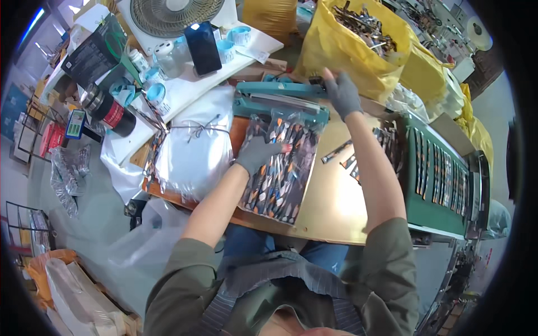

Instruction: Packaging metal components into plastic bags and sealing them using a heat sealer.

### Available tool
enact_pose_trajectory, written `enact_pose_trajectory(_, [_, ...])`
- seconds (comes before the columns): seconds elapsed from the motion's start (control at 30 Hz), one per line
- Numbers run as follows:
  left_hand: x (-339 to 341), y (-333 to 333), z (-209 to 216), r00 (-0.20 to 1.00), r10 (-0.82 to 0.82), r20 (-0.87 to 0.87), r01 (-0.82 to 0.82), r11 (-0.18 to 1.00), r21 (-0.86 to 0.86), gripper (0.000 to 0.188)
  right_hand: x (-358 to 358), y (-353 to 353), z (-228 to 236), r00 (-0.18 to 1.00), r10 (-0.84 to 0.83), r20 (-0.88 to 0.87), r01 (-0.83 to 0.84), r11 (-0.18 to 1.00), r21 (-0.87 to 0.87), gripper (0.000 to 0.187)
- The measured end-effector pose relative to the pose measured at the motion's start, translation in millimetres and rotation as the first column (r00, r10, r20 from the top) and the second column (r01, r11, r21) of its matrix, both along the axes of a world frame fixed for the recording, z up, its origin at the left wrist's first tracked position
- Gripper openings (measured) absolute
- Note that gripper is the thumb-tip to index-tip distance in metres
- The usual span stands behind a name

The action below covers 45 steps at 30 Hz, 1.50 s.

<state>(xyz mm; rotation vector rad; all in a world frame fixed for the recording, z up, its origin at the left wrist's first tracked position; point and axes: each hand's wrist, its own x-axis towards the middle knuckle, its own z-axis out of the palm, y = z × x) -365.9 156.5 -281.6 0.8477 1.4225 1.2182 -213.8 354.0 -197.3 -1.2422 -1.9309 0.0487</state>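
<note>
My left hand (262,154), in a grey glove with a bare thumb tip, lies flat with its fingers stretched out on a clear plastic bag (280,190). Narrow pieces patterned in black, orange and white fill the bag; their kind I cannot tell. The bag's far end reaches a teal bar heat sealer (283,89), whose upper arm stands a little above its base. At the right end of that arm, my gloved right hand (342,94) is closed around the black handle, with some fingers partly hidden.
Loose patterned pieces (339,151) lie right of the bag, before a green conveyor belt (417,207) carrying more. Left is a large plastic-wrapped bundle (199,145). A white shelf (224,73) holds a phone (203,49), jars and a fan. A yellow sack (347,61) stands behind the sealer.
</note>
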Motion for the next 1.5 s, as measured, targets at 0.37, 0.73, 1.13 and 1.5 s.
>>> enact_pose_trajectory(0.37, [-34.2, 23.8, -4.1, 0.988, 0.15, 0.048, -0.141, 0.979, -0.145, 0.057, -18.8, 10.3, -50.1, 0.964, 0.016, 0.265, 0.044, 0.975, -0.219, 0.02])
enact_pose_trajectory(0.73, [-23.5, -44.6, -15.8, 0.895, 0.274, -0.353, -0.27, 0.961, 0.062, 0.078, -26.6, 8.6, -53.3, 0.959, 0.036, 0.28, 0.04, 0.964, -0.262, 0.024])
enact_pose_trajectory(1.13, [-33.4, 14.5, -28.2, 0.948, 0.123, -0.292, -0.108, 0.992, 0.067, 0.046, -20.1, -129.5, -110.2, 0.708, -0.151, -0.69, -0.519, 0.55, -0.654, 0.069])
enact_pose_trajectory(1.5, [6.2, -56.4, 62.2, 0.988, -0.042, 0.149, -0.001, 0.961, 0.277, 0.054, 33.1, -145.3, 1.1, 0.335, 0.238, -0.912, -0.942, 0.108, -0.318, 0.066])
